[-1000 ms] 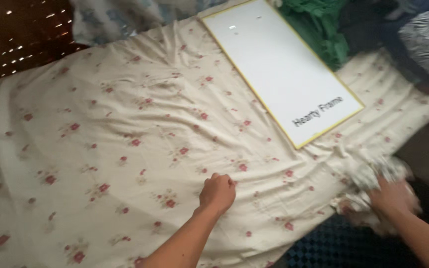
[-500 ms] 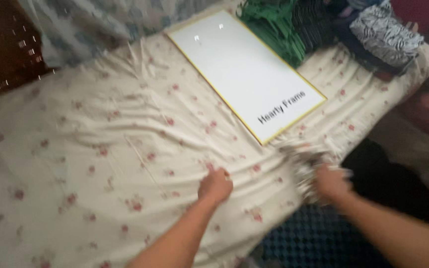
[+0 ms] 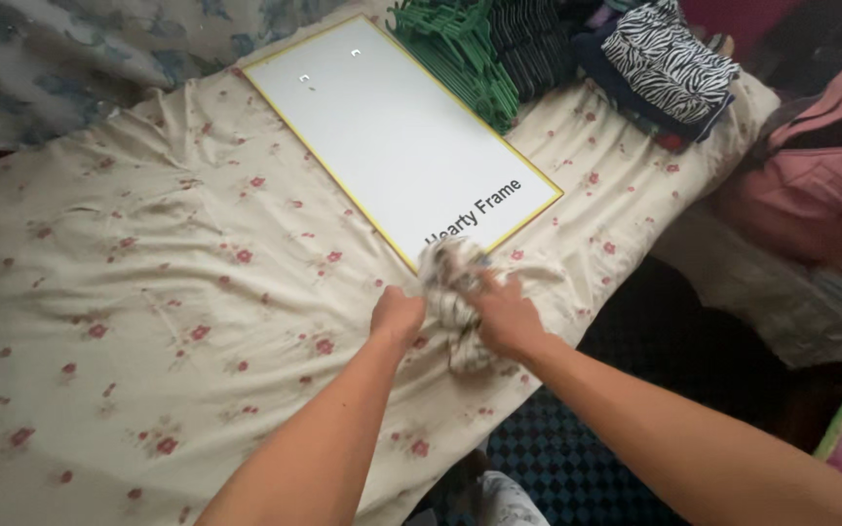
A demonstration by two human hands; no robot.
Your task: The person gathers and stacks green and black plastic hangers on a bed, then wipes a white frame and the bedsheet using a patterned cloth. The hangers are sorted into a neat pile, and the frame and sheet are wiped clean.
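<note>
Two hands are at work here. The left hand point(image 3: 398, 318) and the right hand point(image 3: 507, 317) are close together, and both are closed around one small crumpled cloth with a light and dark pattern point(image 3: 452, 292). The cloth is bunched up between them, with some of it sticking up above the fingers and some hanging down below.

Just beyond the cloth lies one flat white board with a thin yellow edge point(image 3: 392, 127). Its near corner is almost touching the bunched cloth. Farther off, past the board, is one pile of green plastic hangers point(image 3: 460, 49). Next to that is one folded zebra-striped cloth point(image 3: 669, 58) on a stack of dark clothes. Off to the right of the right hand is one pink bag point(image 3: 811, 185).

Everything rests on a bed covered with a cream sheet with little red flowers point(image 3: 148, 292). The sheet is wrinkled. Below the hands, past the bed's edge, there is a dark blue checked floor mat point(image 3: 596, 468).

A moment ago the hands were apart. The left hand was a fist pressing on the sheet, and the right hand alone held the cloth out at the bed's edge. Now the right hand has brought the cloth over to the left hand, and both hold it.
</note>
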